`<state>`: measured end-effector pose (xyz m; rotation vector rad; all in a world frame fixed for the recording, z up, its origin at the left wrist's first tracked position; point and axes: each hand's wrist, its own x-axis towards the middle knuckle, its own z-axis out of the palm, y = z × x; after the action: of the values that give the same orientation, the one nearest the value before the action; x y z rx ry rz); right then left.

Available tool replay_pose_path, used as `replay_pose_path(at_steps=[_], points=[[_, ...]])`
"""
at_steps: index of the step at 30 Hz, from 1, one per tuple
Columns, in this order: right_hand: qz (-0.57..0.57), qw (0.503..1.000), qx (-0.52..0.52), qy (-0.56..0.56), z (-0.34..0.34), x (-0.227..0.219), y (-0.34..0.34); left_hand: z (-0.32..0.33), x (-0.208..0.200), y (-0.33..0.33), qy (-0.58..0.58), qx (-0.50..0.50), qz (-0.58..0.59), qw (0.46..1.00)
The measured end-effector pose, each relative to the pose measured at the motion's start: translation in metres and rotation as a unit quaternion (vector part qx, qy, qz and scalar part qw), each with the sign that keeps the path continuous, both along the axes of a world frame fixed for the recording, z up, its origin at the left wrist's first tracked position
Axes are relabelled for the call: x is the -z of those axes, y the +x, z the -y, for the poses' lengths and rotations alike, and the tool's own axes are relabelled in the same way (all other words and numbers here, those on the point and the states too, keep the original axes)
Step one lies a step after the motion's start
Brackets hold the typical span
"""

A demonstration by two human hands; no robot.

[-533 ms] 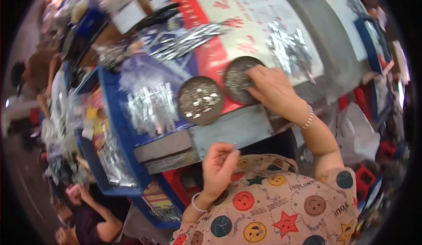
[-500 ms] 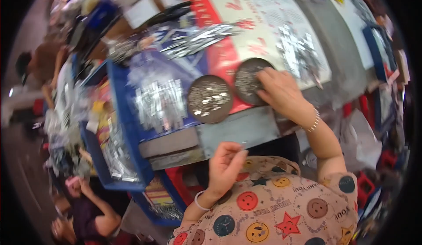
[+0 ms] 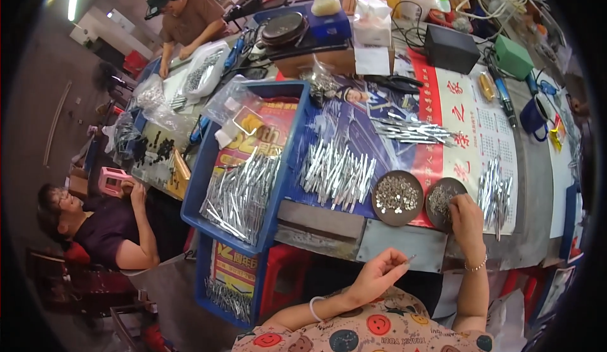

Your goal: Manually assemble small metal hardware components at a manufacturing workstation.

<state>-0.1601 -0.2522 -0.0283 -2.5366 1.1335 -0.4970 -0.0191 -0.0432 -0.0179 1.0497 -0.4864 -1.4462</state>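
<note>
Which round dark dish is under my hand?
The right round dark dish, your right hand over its edge; the left round dark dish lies untouched.

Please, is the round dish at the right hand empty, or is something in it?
Not empty: small metallic-looking pieces lie in the round dish, and the right hand reaches in. Their depth, I cannot tell.
</note>
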Motion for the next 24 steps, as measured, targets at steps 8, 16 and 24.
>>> replay_pose_path(at_steps=[8,16,24], points=[[0.105,0.994,0.023,0.03,-0.007,-0.014,0.005,0.007,-0.011,-0.001,0.016,0.0,-0.021,1.0],[0.167,0.977,0.089,0.098,-0.02,-0.009,-0.017,0.009,-0.016,-0.007,0.065,0.013,-0.102,0.993],[0.397,0.841,0.029,0.365,-0.063,-0.022,-0.002,0.025,-0.028,-0.002,0.091,-0.056,-0.238,0.965]])
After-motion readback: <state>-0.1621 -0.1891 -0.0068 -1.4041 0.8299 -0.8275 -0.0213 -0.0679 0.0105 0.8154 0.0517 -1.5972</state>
